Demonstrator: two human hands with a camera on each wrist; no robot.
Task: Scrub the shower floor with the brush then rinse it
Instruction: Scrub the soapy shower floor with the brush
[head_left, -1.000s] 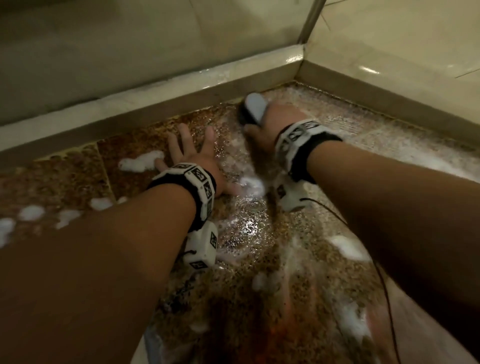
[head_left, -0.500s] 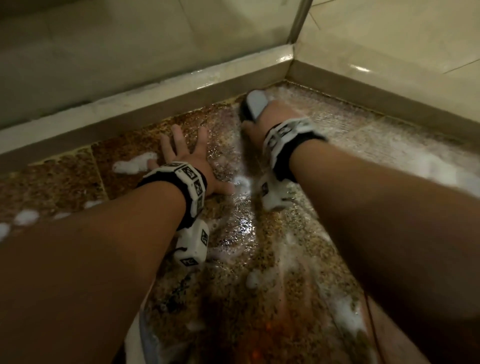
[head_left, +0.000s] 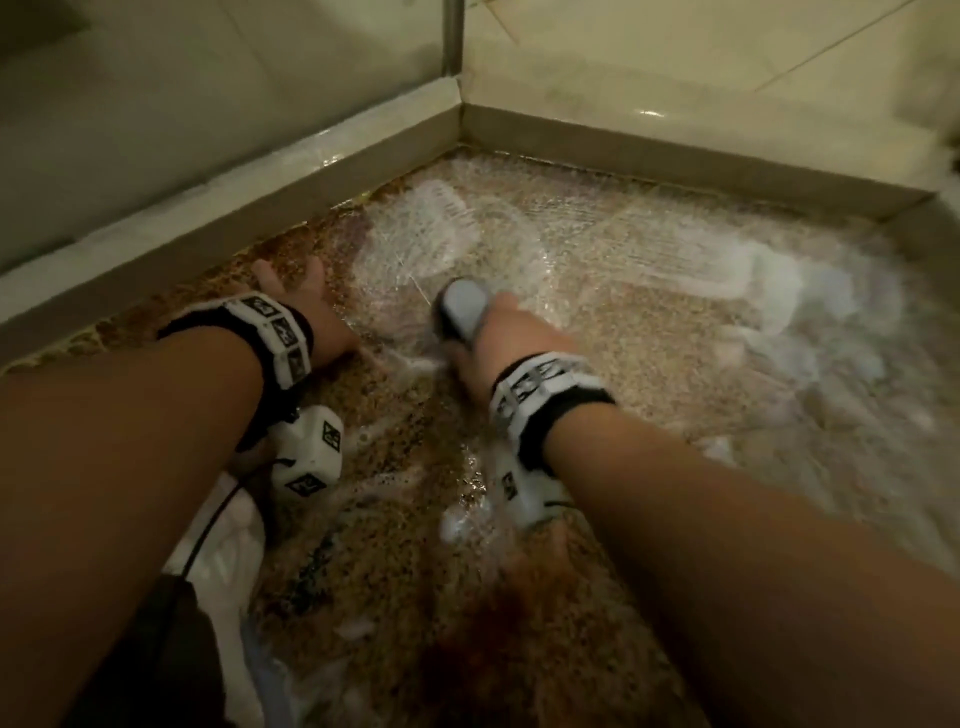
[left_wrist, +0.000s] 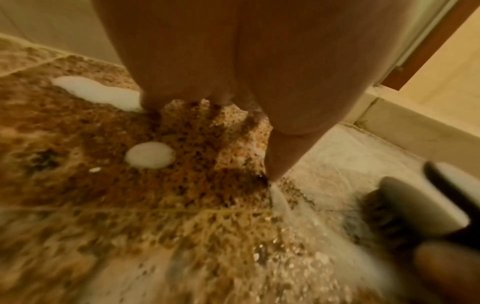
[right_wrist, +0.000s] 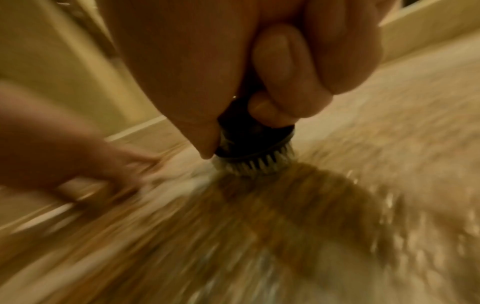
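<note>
Nearest me the shower floor (head_left: 395, 597) is speckled brown stone, wet and streaked with suds, and my two forearms reach out over it. My right hand (head_left: 511, 345) is the working one: its fingers (right_wrist: 280, 67) are clenched round the dark neck of the scrub brush (head_left: 462, 314), thumb down one side, the other fingers curled over the front. The brush lies directly below those fingers, bristles (right_wrist: 253, 165) pressed to the stone, and its pale grey cap juts out past my knuckles toward the far corner. So its long axis runs from my wrist away and a little left, tilted rather than upright.

My left hand (head_left: 296, 312) holds nothing. It is planted just left of the brush, fingers (left_wrist: 161, 86) spread and straight with their tips on the wet floor, bracing me. The two hands are near each other but apart. A blob of foam (left_wrist: 150, 155) sits by my left palm and a longer smear beyond it.

Farther out, ahead and right of the brush, lies a broad patch of white lather (head_left: 769, 291), reaching toward the raised curb (head_left: 675, 150) and the corner. I judge the scrubbing is still underway; the lather lies beyond the cap, so the next stroke should push that way, and the right hand is the only one placed for it. Rinsing is not yet begun.
</note>
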